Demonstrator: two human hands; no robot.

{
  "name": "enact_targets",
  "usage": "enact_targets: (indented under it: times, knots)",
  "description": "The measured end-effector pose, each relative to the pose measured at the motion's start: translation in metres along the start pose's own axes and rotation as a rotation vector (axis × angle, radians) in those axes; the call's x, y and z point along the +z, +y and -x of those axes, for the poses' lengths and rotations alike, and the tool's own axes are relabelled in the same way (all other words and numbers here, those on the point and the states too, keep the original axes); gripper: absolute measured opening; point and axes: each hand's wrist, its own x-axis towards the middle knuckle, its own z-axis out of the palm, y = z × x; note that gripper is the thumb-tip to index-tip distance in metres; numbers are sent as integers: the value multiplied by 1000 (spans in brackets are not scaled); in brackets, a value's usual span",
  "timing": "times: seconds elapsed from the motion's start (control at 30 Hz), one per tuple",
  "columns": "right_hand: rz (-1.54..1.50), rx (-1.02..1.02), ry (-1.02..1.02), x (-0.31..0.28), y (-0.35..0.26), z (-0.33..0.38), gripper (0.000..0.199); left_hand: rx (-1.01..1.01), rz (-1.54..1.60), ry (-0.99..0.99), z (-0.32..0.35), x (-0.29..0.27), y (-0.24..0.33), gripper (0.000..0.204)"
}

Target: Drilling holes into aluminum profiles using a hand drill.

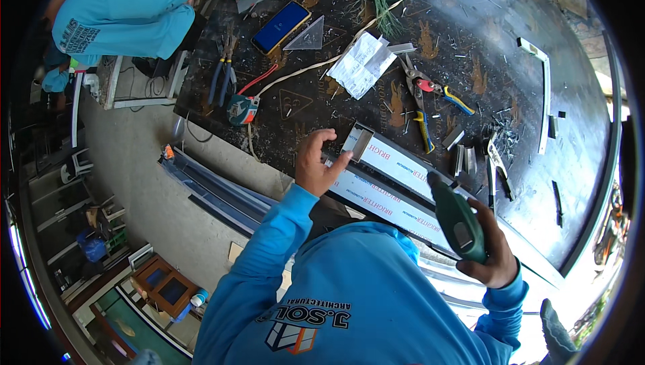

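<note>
My right hand (pixel 496 247) is wrapped round the handle of a dark green power drill (pixel 458 227), whose nose points toward the far left over the aluminium profiles. Two long profiles wrapped in white and blue protective film lie side by side at the table's near edge: a farther profile (pixel 403 167) and a nearer profile (pixel 383 202). A small metal piece (pixel 363 144) sits at the left end of the farther one. My left hand (pixel 317 165) is beside that end, thumb and forefinger apart, the thumb tip close to the small piece; whether it touches I cannot tell.
On the dark table are a phone (pixel 281 27), a clear set square (pixel 307 35), pliers (pixel 223 72), a tape measure (pixel 242 109), paper (pixel 363 66), snips (pixel 420 85), locking pliers (pixel 496 163) and an angled metal strip (pixel 543 96). A person in blue (pixel 124 19) bends at the far left.
</note>
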Motion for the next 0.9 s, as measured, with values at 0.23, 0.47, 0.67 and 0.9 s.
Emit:
enact_targets:
  times: [0.23,0.47,0.67,0.9]
  knots:
    - [72,-28,623,37,56,-54,99,132,153,-27,-71,-105,23,27]
    - [671,141,1002,48,139,-145,97,360,143,-36,-102,-238,19,26]
    - [679,199,1026,61,158,-152,98,170,-18,-64,-70,-323,-46,25]
    - [868,50,1196,53,130,-181,74,86,-182,-84,-12,-349,-87,25]
